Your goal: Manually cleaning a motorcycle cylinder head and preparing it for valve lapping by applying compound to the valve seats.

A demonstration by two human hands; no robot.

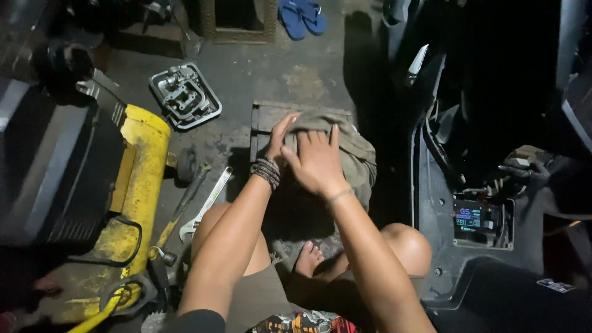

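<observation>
Both my hands rest on a grey-green cloth [354,151] draped over a low wooden stool [266,116] on the concrete floor in front of me. My left hand [280,137], with dark bead bracelets at the wrist, grips the cloth's left edge. My right hand [316,160] lies flat on top of the cloth, fingers spread and pointing away from me. My bare knees and one foot show below the stool.
A yellow compressor tank [139,185] with a hose lies at left beside a black machine. A wrench [206,203] and a screwdriver lie on the floor. A metal tray of parts [185,95] sits beyond. A dark scooter body with an exposed battery [478,219] stands at right. Blue sandals [302,17] lie far off.
</observation>
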